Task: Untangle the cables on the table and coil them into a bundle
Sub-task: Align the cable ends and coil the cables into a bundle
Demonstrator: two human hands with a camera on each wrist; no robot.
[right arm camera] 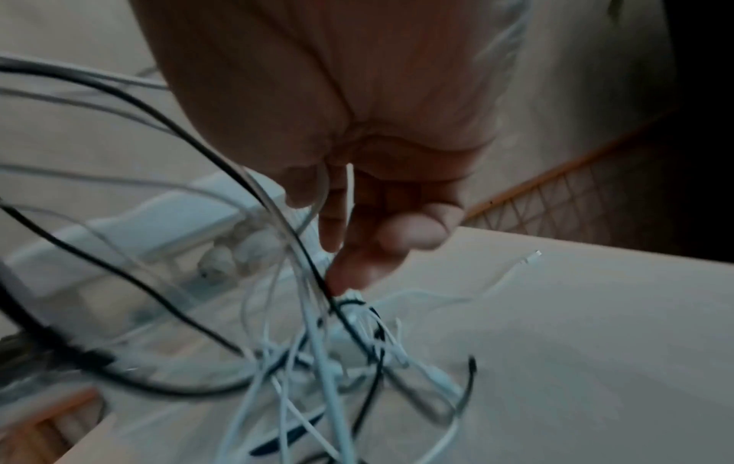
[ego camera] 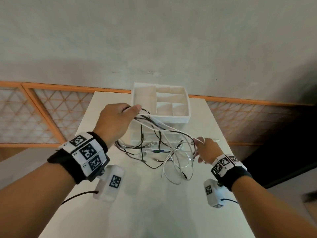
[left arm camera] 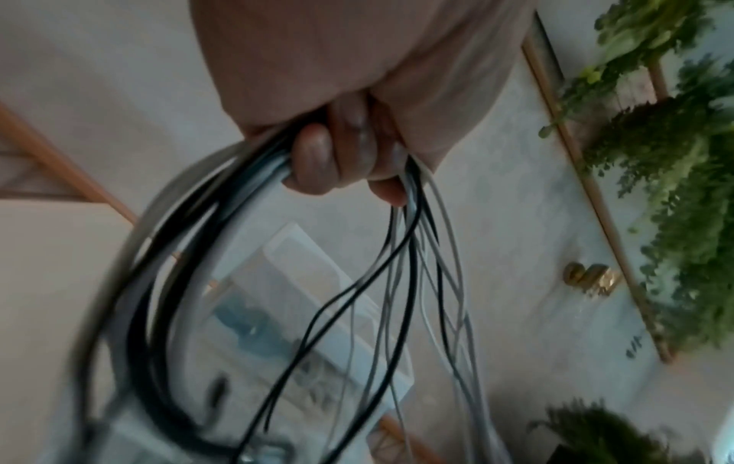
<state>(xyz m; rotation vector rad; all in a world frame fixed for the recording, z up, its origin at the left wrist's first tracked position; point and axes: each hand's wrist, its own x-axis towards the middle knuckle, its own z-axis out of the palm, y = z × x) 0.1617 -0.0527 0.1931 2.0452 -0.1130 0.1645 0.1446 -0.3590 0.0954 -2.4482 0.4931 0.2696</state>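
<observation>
Now I am in the untangling step, I judge, with no neat coil made yet. To do it well I should keep my left hand (ego camera: 114, 121) high as the anchor, so the cables (ego camera: 159, 145) hang and the crossings show, and let my right hand (ego camera: 206, 151) draw out one free end at a time. I should ease each strand through the knot, not yank it, since a hard pull would likely tighten the snarl. The landmark is the white organizer (ego camera: 171, 102) at the far end of the table (ego camera: 154, 212). My left hand is raised just in front of its near left corner, fingers (left arm camera: 314, 163) curled tight round a thick bunch of black and white strands. From there the cables run down across the organizer's front to a loose tangle lying on the table just before it, a few ends trailing toward me. My right hand is lower, in front of the organizer's right corner, fingers (right arm camera: 349, 273) partly curled with a thin white strand running between them and their tips at the knot. My hands are well apart
</observation>
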